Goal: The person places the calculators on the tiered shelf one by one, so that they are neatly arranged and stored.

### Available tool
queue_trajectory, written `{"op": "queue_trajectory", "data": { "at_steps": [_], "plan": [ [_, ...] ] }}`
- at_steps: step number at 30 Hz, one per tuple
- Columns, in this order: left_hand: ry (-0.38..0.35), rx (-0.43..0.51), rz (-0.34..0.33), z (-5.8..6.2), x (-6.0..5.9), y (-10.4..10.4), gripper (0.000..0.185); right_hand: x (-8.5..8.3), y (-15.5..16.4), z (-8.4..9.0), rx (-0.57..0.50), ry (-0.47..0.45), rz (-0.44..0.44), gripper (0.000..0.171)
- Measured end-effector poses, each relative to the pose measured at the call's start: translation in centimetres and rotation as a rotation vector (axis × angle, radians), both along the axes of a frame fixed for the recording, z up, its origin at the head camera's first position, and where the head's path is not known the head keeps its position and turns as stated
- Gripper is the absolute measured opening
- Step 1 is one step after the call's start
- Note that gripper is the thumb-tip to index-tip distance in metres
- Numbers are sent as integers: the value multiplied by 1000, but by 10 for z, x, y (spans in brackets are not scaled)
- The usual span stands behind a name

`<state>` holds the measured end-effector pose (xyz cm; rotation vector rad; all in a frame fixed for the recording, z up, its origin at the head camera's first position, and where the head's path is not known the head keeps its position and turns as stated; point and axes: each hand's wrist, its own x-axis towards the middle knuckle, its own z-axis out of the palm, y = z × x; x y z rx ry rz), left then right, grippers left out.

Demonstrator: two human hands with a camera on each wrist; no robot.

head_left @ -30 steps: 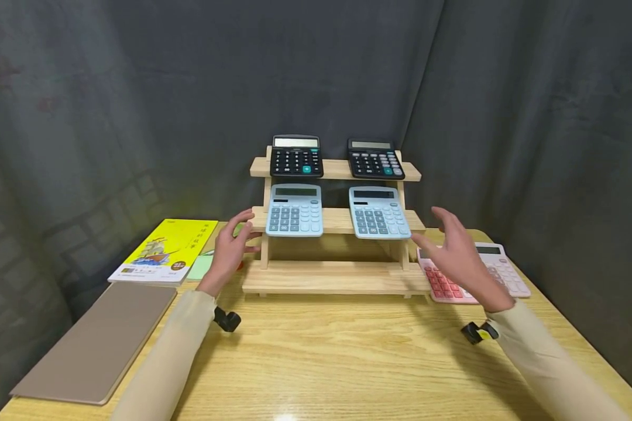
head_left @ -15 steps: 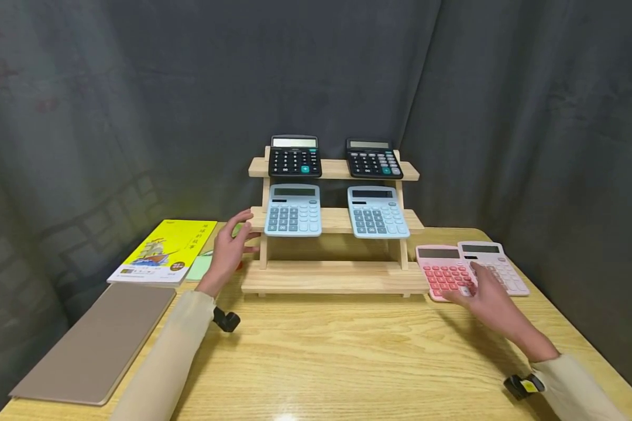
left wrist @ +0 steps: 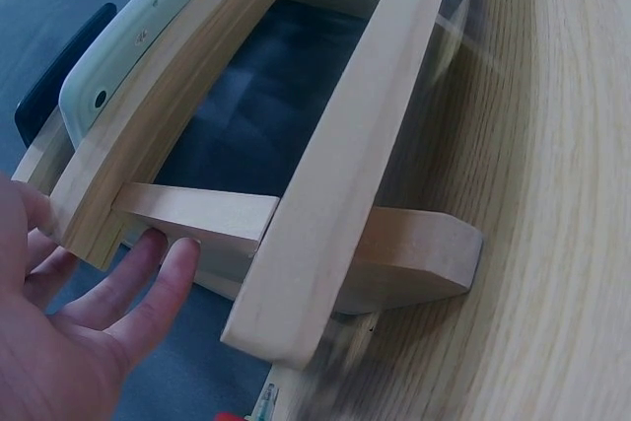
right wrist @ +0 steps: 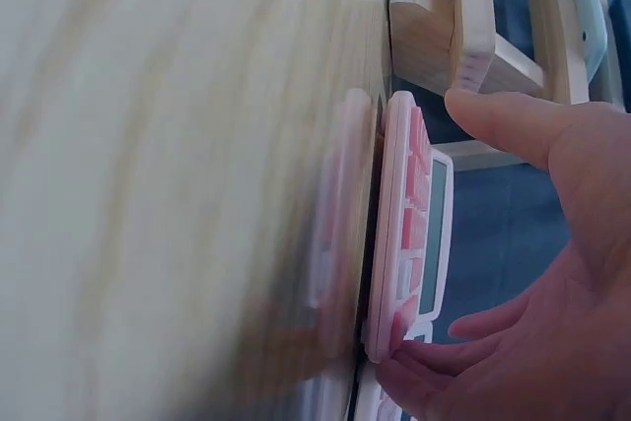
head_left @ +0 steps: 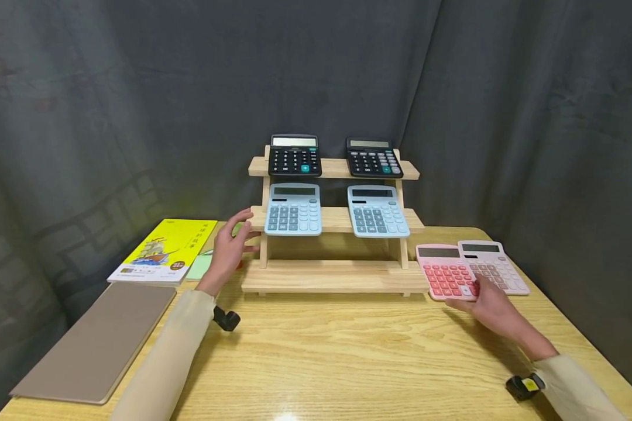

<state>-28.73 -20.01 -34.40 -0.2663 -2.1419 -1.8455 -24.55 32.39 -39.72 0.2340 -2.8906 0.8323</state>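
Observation:
A pink calculator [head_left: 445, 270] lies on the table beside the right foot of a wooden three-tier stand [head_left: 335, 277]. My right hand [head_left: 492, 307] is at its near right corner, fingertips at the edge. In the right wrist view the thumb [right wrist: 503, 123] stretches away from those fingers. A paler pink calculator [head_left: 492, 266] lies next to it on the right. My left hand [head_left: 229, 250] is at the left end of the middle tier, fingers spread and fingertips right at the wood.
Two light blue calculators, one left [head_left: 294, 209] and one right [head_left: 378, 211], lean on the middle tier. Black calculators, left [head_left: 295, 155] and right [head_left: 374, 158], stand on the top tier. At left lie a yellow book [head_left: 163, 248] and a brown notebook [head_left: 96, 342]. Dark curtains [head_left: 326, 64] hang behind.
My right hand has come down and right from beside the middle tier to the pink calculator's near corner. My left hand stays at the stand.

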Motion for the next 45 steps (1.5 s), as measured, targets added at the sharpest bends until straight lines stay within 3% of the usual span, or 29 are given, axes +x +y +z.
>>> {"op": "queue_trajectory", "data": {
  "at_steps": [17,27,33,38,45],
  "plan": [
    [5,13,2,-1,-1,1,42,-16,2,3,2,-109,-58,97],
    [-2,7,1,0,0,0,42,-27,-6,-4,-105,0,59,88],
    [-2,16,3,-1,0,-1,42,-35,-12,-5,-19,29,41,99],
    [-4,13,6,-1,-1,-1,43,-40,-17,-6,55,-3,-15,108],
    [-1,18,3,0,0,-1,42,-40,-19,-6,60,-24,-29,117]
  ]
}}
